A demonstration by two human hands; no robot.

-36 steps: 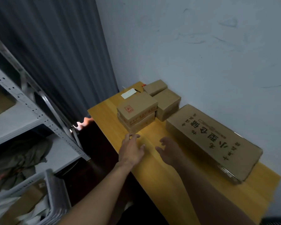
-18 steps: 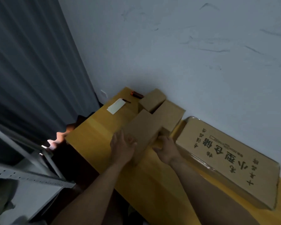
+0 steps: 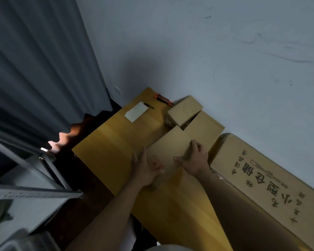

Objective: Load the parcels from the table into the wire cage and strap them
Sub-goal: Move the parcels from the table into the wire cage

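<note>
A flat cardboard parcel with a red stamp (image 3: 170, 149) lies on the yellow wooden table (image 3: 120, 142). My left hand (image 3: 143, 169) grips its near left corner, thumb on top by the stamp. My right hand (image 3: 194, 160) holds its right edge with fingers curled over the top. Behind it stand a small parcel (image 3: 184, 109) and a medium parcel (image 3: 205, 129) against the wall. A long carton with dark printed characters (image 3: 266, 187) lies along the wall to the right. The wire cage is out of view.
A white slip of paper (image 3: 136, 112), a dark pen (image 3: 149, 105) and orange-black markers (image 3: 163, 99) lie at the table's far end. A grey metal shelving frame (image 3: 31, 192) stands at the left. A dark curtain (image 3: 36, 69) hangs beyond it.
Both hands went from hovering above the table to taking hold of the stamped parcel. The view swung right and closer to the table.
</note>
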